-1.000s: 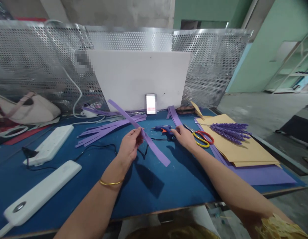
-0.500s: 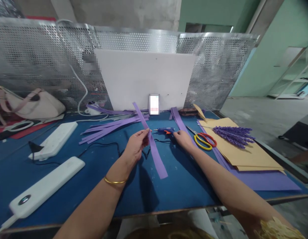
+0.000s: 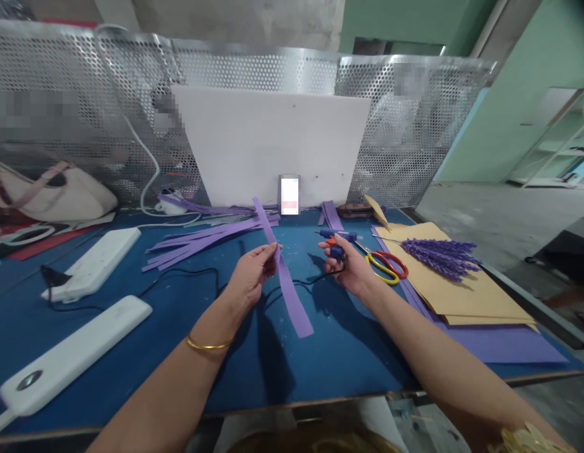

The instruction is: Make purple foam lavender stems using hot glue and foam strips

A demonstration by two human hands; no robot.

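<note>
A long purple paper strip [image 3: 292, 303] is pinched in my left hand [image 3: 254, 270], its wide end slanting down to the right over the blue table. My right hand [image 3: 351, 267] is wrapped round a small blue glue gun [image 3: 341, 236] with an orange trigger, raised above the table, nozzle pointing left. A black cord [image 3: 303, 282] trails left from the gun. Just right of that hand lie scissors [image 3: 382, 277] with red and yellow handles. Several cut purple strips [image 3: 202, 241] are fanned out beyond my left hand.
White power strips [image 3: 79, 349] lie on the blue table [image 3: 178, 352] at left, near a pale handbag [image 3: 79, 192]. A lit phone [image 3: 290, 195] leans on a white board [image 3: 273, 138]. Purple flowers [image 3: 442, 257] rest on tan sheets [image 3: 480, 299] at right.
My right hand has taken hold of the glue gun and lifted it off the table, turning with its fingers round the handle. My left hand still holds the strip. The view has shifted slightly.
</note>
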